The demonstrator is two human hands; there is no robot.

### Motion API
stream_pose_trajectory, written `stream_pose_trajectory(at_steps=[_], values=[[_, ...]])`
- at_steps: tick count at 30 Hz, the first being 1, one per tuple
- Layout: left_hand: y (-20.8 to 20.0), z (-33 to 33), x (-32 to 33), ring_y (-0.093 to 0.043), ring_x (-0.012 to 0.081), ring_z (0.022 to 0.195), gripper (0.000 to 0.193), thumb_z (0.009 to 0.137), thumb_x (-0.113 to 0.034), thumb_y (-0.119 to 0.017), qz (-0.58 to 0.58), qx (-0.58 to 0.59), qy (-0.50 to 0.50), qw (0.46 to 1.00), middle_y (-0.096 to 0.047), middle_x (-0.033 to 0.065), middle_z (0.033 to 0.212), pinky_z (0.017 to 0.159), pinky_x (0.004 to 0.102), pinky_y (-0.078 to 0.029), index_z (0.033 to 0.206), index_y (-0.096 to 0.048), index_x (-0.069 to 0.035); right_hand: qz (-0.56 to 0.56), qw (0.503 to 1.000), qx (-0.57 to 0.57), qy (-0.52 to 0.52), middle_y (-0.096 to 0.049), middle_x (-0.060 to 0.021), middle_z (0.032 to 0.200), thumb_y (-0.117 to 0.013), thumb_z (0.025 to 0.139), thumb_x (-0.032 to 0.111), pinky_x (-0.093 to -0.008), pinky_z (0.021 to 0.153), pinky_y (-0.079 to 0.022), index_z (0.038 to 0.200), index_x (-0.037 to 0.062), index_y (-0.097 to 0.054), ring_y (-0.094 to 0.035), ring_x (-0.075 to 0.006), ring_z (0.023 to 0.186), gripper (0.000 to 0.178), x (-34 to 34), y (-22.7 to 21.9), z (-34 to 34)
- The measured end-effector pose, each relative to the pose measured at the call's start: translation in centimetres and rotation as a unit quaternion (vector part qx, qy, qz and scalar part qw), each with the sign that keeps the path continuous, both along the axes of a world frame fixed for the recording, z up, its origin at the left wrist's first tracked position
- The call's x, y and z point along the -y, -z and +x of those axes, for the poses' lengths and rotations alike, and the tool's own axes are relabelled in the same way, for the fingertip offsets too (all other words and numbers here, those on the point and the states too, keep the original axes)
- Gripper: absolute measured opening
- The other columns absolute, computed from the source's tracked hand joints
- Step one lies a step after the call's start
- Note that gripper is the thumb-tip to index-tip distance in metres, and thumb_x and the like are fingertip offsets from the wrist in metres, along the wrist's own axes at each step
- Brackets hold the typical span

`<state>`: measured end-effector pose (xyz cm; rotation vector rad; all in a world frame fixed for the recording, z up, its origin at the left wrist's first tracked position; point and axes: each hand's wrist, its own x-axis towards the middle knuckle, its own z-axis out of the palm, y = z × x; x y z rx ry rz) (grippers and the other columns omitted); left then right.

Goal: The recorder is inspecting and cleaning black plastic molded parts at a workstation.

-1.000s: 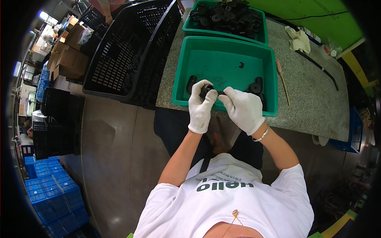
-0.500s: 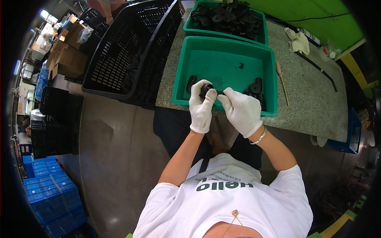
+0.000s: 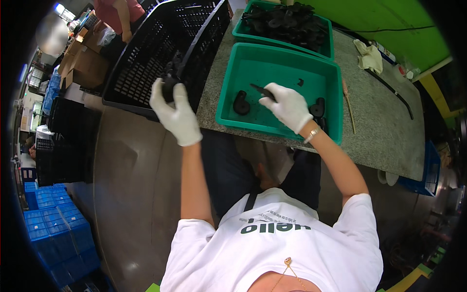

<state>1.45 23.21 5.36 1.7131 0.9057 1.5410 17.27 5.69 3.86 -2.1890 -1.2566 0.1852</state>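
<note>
My left hand (image 3: 174, 113), in a white glove, is over the near end of a large black crate (image 3: 127, 107). Its fingers are curled round a black curved plastic part (image 3: 169, 87). In the other glove, my right hand (image 3: 288, 105) grips a small dark tool with a thin pointed end (image 3: 261, 89), possibly a knife. It is above a green tray (image 3: 279, 127). A black hook-shaped part (image 3: 241, 103) lies at the tray's left. More black parts (image 3: 318, 110) lie at its right, partly hidden by my right hand, and a small black scrap (image 3: 300, 82) lies farther back.
A second green tray (image 3: 332, 46) behind is heaped with black parts (image 3: 287, 23). On the stone-topped table (image 3: 384, 141) are a thin stick (image 3: 348, 104), a black tube (image 3: 389, 89) and a pale cloth (image 3: 368, 56). Another person (image 3: 116, 14) stands beyond the crate.
My left hand has moved left, from over the green tray to the black crate, carrying the black part. My right hand has come away from it and moved slightly up, with the pointed tool showing.
</note>
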Motion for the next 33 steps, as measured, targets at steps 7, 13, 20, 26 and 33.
stream_pose_trajectory(at_steps=[7,13,20,26,33], values=[[3.1,-3.3,-6.1,-0.054,0.0338,0.112,0.040,0.087,-0.026,-0.066,0.094,-0.278,-0.061,0.954,-0.053,0.0165,0.126,0.094,0.0410,-0.045,0.119,-0.058,-0.004,-0.170,0.979,-0.112,-0.003,-0.067,-0.0137,0.093,-0.078,0.072,0.034,-0.0389,0.080,-0.051,0.101,0.0053,-0.061,-0.065,-0.0312,0.089,0.044,-5.5,3.8,0.0],[3.1,-2.1,-2.6,-0.056,0.0172,0.097,0.022,0.092,-0.005,-0.058,0.052,0.010,-0.029,0.998,-0.057,0.0109,0.113,0.085,0.0291,-0.047,0.113,-0.059,0.000,-0.063,0.955,-0.289,-0.013,-0.064,-0.0118,0.082,-0.079,0.067,0.024,-0.0344,0.074,-0.049,0.087,0.0016,-0.062,-0.062,-0.0239,0.078,0.034,-5.6,7.4,1.4],[5.2,0.3,4.3,-0.056,0.0107,0.087,0.019,0.093,-0.002,-0.056,-0.131,0.004,0.162,0.978,-0.057,0.0051,0.102,0.079,0.0249,-0.047,0.112,-0.057,0.001,-0.003,0.937,-0.350,-0.010,-0.061,-0.0073,0.074,-0.079,0.064,0.024,-0.0308,0.068,-0.048,0.080,0.0020,-0.063,-0.058,-0.0183,0.070,0.032,-6.5,8.1,1.4],[4.0,-0.2,6.2,-0.061,0.0172,0.094,0.026,0.097,-0.006,-0.047,-0.272,0.076,0.222,0.933,-0.056,0.0114,0.113,0.085,0.0306,-0.052,0.120,-0.052,0.003,0.018,0.881,-0.471,0.054,-0.056,-0.0025,0.069,-0.078,0.067,0.019,-0.0280,0.060,-0.045,0.080,0.0032,-0.059,-0.054,-0.0121,0.064,0.028,-3.8,3.2,0.7],[1.1,1.4,9.0,-0.059,0.0143,0.095,0.041,0.090,-0.003,-0.059,-0.378,0.092,0.346,0.854,-0.053,0.0142,0.119,0.081,0.0268,-0.051,0.129,-0.045,0.003,0.211,0.942,-0.259,0.040,-0.057,-0.0048,0.066,-0.077,0.072,0.014,-0.0293,0.052,-0.041,0.080,0.0026,-0.057,-0.048,-0.0117,0.054,0.025,0.8,-0.2,-3.1]])
